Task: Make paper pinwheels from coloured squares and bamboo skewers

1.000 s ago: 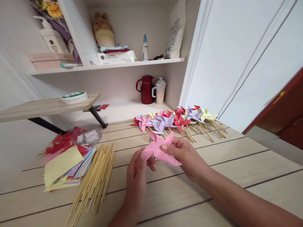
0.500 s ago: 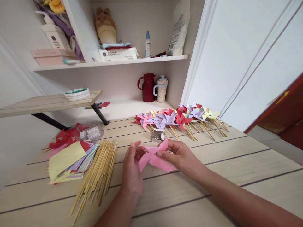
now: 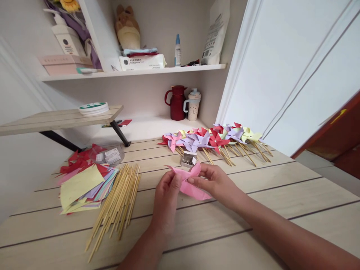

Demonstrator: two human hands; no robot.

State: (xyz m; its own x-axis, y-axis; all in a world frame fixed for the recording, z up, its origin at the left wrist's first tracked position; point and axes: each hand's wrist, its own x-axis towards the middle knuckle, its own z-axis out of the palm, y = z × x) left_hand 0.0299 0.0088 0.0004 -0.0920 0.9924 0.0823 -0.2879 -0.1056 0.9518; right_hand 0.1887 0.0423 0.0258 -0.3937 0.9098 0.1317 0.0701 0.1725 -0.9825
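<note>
Between my hands is a pink paper pinwheel (image 3: 194, 191), its blades partly folded in towards the middle. My left hand (image 3: 167, 198) pinches its left side, thumb on top and fingers beneath. My right hand (image 3: 215, 183) grips the right side, with the thumb close to the centre and the fingers behind. No stick shows on this pinwheel. Just beyond it stands a small open box (image 3: 189, 159) with shiny metal bits inside. To the left of my left hand lies a bundle of thin wooden sticks (image 3: 118, 202).
Finished pinwheels (image 3: 216, 140) on sticks lie along the table's back right. At the left are stacked coloured paper sheets (image 3: 81, 185), red paper pieces (image 3: 75, 165) and a clear container (image 3: 111, 155). A small raised shelf (image 3: 62, 120) stands behind them. A red jug (image 3: 177, 103) and a cup (image 3: 193, 105) stand at the back.
My left hand has moved right and closed its thumb and fingers on the pinwheel's left side, where it was more open before. My right hand keeps its hold. The view has shifted slightly.
</note>
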